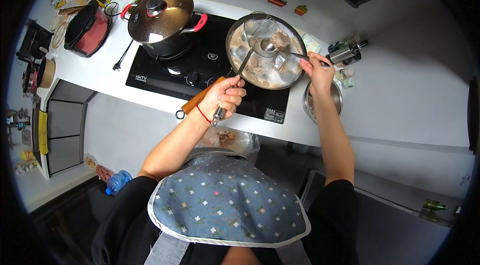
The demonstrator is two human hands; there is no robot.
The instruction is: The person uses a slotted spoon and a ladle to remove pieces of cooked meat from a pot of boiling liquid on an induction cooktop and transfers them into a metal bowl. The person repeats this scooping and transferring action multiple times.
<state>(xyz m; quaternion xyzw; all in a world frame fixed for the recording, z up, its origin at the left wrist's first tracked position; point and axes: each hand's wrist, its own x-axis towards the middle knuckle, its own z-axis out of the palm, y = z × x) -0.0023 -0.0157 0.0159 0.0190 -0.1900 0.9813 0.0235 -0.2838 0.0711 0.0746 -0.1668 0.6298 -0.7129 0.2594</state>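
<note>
My left hand grips the metal handle of a round wire-mesh strainer, whose basket is over the wok. In my right hand is the dark handle of a metal ladle; its bowl sits at the strainer's mesh. A piece of pale brown meat lies beside the ladle bowl, partly over the mesh; whether it rests in the strainer is unclear. Below them, the wok holds cloudy, foamy liquid with more meat in it. An orange-brown wooden handle extends from the wok toward me, passing behind my left hand.
A lidded pot with red handles stands on the left of the black cooktop. A metal bowl is under my right forearm. Bottles stand at the right wall. A plastic bag with brown scraps hangs below the counter edge.
</note>
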